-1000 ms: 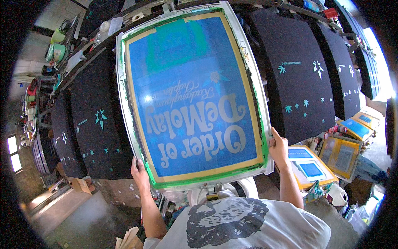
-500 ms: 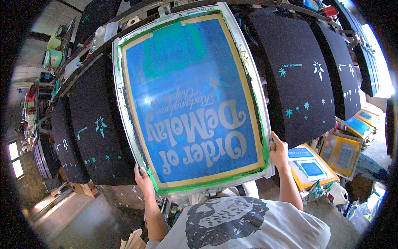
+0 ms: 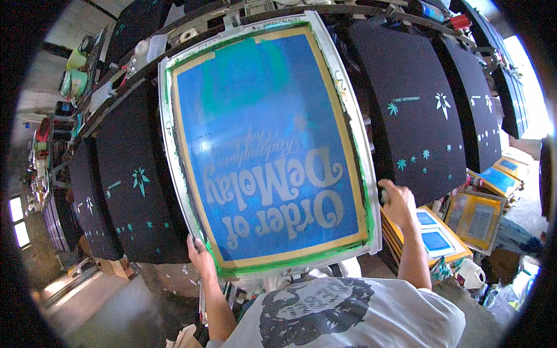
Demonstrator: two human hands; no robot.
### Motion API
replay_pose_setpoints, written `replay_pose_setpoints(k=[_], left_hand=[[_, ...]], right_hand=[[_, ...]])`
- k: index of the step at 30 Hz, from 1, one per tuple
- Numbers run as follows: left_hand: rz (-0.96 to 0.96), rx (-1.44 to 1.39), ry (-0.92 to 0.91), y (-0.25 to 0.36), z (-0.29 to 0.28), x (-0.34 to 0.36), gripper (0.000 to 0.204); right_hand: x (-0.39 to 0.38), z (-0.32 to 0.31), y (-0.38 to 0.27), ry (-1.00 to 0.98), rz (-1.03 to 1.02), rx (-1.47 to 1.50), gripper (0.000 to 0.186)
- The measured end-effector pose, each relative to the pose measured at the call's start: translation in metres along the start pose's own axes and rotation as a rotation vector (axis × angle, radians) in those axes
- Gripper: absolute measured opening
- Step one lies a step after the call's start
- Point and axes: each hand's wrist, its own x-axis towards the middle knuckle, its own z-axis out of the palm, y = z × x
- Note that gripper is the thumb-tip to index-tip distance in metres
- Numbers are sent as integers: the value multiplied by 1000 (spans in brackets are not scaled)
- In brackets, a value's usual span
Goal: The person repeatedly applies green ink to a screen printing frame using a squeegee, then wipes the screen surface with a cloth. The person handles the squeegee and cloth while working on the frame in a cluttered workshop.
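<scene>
Looks like smooth, dull silvery metal along the screen-printing frame (image 3: 341,87) at the left hand (image 3: 201,256) and right hand (image 3: 399,204), with taut, glossy blue mesh (image 3: 264,130) between them and a rough, smeary green coating (image 3: 232,270) round its edge. Reads as matt black cloth on the printed panel (image 3: 420,130) just past the right hand, and as soft, matt grey cloth on the T-shirt (image 3: 406,307) below and between both hands. Shows smooth white plastic on the jug (image 3: 471,272) below the right hand, crinkled, shiny plastic on the bags (image 3: 505,300) farther below, and matt cardboard on the box (image 3: 113,266) left of the left hand.
</scene>
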Motion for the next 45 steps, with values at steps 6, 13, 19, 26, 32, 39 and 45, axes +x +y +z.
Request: replay_pose_setpoints(k=[6,13,19,26,32,39,45], left_hand=[[-5,118,42,21,3,5,42],[423,103,165,97,40,33,53],[655,118,-11,204,75,70,36],[1019,119,-131,320,161,136,33],[1081,221,-126,406,224,214,42],[972,479,-149,450,267,272,55],[963,541,-131,451,280,274,57]], right_hand=[[138,-68,-20,440,-291,290,17],[365,-136,-86,869,-445,472,28],[496,-122,-132,810,-347,474,25],[550,-114,-137,799,-295,419,34],[557,-115,-144,742,-413,390,33],[553,-106,-134,747,-139,559,37],[540,-103,-165,759,-468,305,31]])
